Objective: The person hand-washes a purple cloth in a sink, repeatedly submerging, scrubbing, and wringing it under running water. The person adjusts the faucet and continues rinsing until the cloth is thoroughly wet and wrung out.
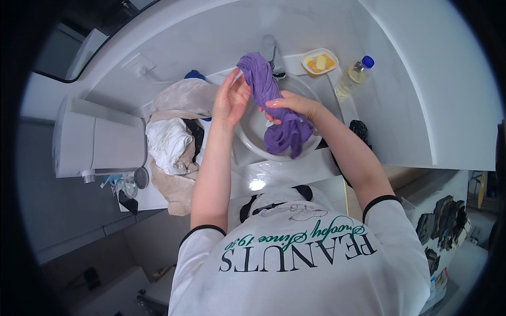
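Observation:
A bunched, twisted purple cloth [261,81] is held above the white washbasin [253,148], its loose lower end hanging over the bowl. My right hand [290,106] grips it around the middle. At its upper end, my left hand [234,96] has the palm turned up and fingers spread beside the cloth; whether the fingertips touch it is hard to tell. Behind the cloth stands the metal faucet [278,67]. The cloth and my right hand hide part of the bowl.
Left of the basin lie a white cloth [168,142] and beige fabric [170,189], near a white countertop appliance [114,138]. At the back right are a soap dish [335,65] with yellow soap and a blue-capped bottle [350,82]. A black bundle [359,130] lies at the right.

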Demonstrator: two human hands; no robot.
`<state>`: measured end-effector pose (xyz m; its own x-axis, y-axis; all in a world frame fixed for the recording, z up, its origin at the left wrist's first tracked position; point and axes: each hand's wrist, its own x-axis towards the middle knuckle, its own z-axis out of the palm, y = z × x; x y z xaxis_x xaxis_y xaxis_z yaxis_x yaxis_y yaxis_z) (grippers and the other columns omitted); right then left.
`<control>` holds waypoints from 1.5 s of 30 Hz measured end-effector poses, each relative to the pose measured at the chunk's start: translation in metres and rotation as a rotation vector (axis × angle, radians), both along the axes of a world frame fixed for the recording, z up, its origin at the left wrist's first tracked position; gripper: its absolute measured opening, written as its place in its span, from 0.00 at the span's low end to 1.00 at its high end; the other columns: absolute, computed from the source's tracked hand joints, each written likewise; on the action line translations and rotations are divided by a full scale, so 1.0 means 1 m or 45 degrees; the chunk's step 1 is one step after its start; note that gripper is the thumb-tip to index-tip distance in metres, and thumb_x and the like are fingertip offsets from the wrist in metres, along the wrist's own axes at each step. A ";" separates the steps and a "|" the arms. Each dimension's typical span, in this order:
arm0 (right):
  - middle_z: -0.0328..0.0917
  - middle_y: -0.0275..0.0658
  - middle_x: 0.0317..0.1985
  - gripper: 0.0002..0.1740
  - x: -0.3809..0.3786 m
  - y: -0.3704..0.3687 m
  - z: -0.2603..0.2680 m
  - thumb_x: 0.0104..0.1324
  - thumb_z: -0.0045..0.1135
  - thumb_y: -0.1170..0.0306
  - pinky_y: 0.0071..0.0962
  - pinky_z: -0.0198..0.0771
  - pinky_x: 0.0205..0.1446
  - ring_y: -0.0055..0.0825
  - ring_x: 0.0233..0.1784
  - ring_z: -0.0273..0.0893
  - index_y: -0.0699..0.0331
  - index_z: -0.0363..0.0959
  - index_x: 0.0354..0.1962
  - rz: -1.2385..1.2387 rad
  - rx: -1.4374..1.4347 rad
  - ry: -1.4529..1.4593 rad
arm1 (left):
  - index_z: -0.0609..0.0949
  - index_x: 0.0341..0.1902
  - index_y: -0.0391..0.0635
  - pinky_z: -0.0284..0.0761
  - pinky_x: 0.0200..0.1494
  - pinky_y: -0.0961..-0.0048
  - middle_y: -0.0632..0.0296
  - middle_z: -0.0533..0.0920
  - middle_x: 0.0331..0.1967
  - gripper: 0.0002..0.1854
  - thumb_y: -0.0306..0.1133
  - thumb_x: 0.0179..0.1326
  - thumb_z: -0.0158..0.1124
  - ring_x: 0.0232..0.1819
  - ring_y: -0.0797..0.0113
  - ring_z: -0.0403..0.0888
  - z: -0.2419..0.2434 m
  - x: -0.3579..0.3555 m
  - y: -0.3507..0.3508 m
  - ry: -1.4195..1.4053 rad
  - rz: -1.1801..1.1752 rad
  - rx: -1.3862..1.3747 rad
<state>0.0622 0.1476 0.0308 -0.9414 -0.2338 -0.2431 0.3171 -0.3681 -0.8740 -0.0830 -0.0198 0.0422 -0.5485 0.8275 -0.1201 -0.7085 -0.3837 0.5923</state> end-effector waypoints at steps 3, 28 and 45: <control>0.80 0.43 0.33 0.25 -0.005 0.001 0.024 0.71 0.57 0.52 0.25 0.76 0.34 0.28 0.26 0.78 0.67 0.74 0.50 0.356 -0.509 -0.107 | 0.67 0.74 0.47 0.73 0.62 0.55 0.50 0.74 0.67 0.35 0.52 0.70 0.59 0.67 0.51 0.73 -0.009 0.009 0.004 -0.095 -0.337 0.247; 0.86 0.49 0.40 0.26 -0.015 -0.059 -0.003 0.57 0.65 0.51 0.40 0.77 0.48 0.44 0.45 0.85 0.64 0.82 0.42 -0.264 1.417 -0.215 | 0.81 0.40 0.33 0.79 0.38 0.60 0.49 0.85 0.29 0.18 0.38 0.56 0.67 0.31 0.58 0.84 -0.026 0.014 0.049 1.213 0.590 -1.200; 0.83 0.49 0.46 0.33 -0.010 -0.069 -0.035 0.58 0.66 0.58 0.45 0.78 0.52 0.47 0.50 0.83 0.59 0.70 0.59 -0.682 1.885 0.103 | 0.79 0.53 0.44 0.80 0.51 0.53 0.54 0.82 0.45 0.19 0.40 0.63 0.67 0.42 0.53 0.82 -0.048 -0.009 0.045 -0.342 0.849 -0.659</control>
